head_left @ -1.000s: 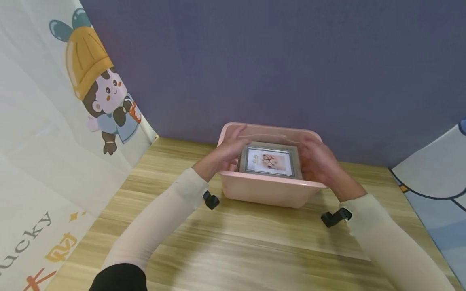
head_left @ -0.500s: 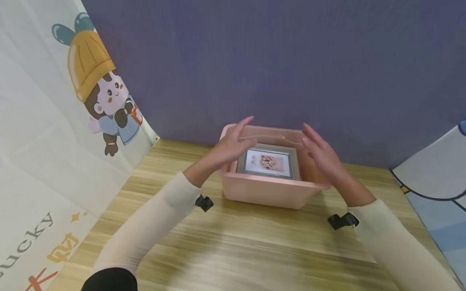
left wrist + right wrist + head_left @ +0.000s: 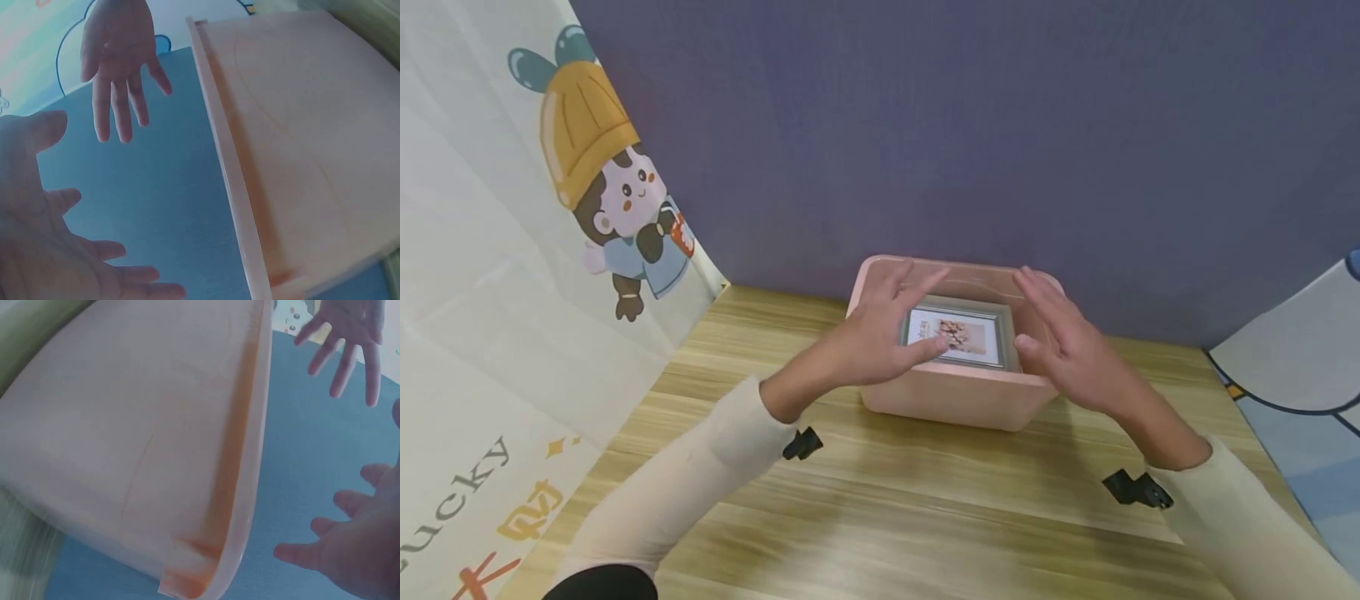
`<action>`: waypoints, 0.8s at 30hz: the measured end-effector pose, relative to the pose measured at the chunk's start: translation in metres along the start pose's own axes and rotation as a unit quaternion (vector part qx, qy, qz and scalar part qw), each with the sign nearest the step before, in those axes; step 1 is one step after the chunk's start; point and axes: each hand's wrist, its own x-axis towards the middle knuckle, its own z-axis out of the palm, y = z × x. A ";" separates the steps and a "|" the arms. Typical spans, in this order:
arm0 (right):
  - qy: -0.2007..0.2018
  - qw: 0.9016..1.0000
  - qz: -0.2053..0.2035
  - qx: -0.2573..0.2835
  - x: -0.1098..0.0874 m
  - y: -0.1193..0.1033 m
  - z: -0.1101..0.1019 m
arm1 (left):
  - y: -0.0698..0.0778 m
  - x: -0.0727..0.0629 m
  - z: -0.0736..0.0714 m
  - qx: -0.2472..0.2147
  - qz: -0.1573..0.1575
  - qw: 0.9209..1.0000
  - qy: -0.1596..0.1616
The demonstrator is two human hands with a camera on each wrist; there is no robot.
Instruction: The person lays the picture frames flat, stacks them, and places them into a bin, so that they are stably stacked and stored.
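Observation:
A pink plastic basin (image 3: 947,398) stands near the back of the wooden table. Inside it lies a grey picture frame (image 3: 1009,333) with a flower picture, face up. My left hand (image 3: 872,337) is over the basin's left side, fingers spread and holding nothing; it hides part of the frame. Over the basin's right side is my right hand (image 3: 1067,354), its fingers straight and also without anything in them. Both wrist views show the outside of the basin (image 3: 300,125) and its rim, with the two hands apart from it and palms facing.
The wooden table (image 3: 865,517) reaches to a dark blue back wall (image 3: 955,125). A white cloth with a cartoon figure (image 3: 625,192) hangs at the left. Another printed cloth (image 3: 1300,358) borders the right side.
Both hands have come up out of the basin and drawn back toward me, their fingers straightening. The picture frame stays lying in the basin, which has not visibly moved.

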 end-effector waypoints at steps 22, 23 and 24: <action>-0.022 0.954 -0.287 -0.083 -0.045 0.002 0.057 | -0.012 -0.070 0.038 0.129 0.142 0.979 -0.066; -0.014 0.948 -0.304 -0.091 -0.046 0.002 0.061 | -0.012 -0.072 0.040 0.139 0.150 0.976 -0.068; -0.008 0.942 -0.320 -0.098 -0.048 0.002 0.064 | -0.013 -0.073 0.042 0.150 0.158 0.973 -0.071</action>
